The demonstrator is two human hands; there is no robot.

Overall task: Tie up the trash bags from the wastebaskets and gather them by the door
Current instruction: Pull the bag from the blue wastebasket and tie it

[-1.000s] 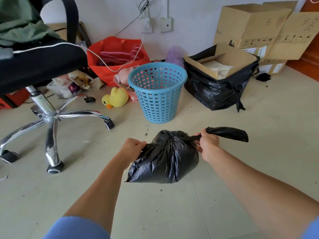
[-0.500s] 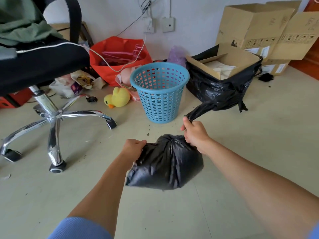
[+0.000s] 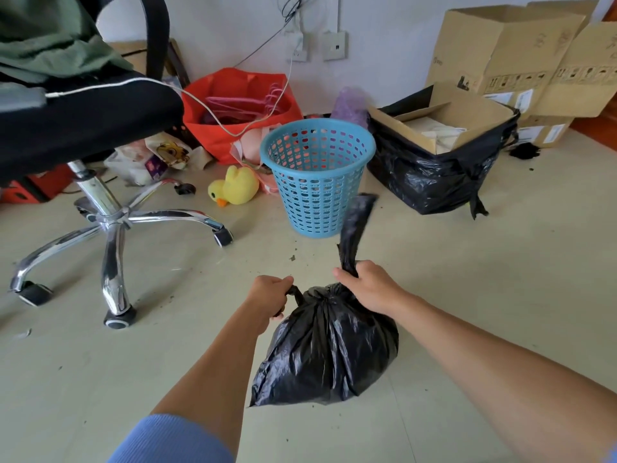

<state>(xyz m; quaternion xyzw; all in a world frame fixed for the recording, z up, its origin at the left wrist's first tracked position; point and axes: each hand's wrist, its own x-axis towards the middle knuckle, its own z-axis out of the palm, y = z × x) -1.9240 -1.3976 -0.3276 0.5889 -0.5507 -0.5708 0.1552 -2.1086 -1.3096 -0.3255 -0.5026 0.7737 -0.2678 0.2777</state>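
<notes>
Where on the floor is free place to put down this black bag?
Bare floor lies right of the black bag, before the boxed black sack. Crowded along the wall, between chair base and blue basket.

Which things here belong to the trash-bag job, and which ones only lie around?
Job: small black trash bag, gripped by left hand and right hand; blue wastebasket.
Lying about: office chair, yellow duck toy, red bag, cardboard boxes.

Pale floor (image 3: 500,295), blue wastebasket (image 3: 317,182), yellow plush duck (image 3: 235,188), chrome chair base (image 3: 115,225), red bag (image 3: 213,142), cardboard box in black bag (image 3: 474,111)
</notes>
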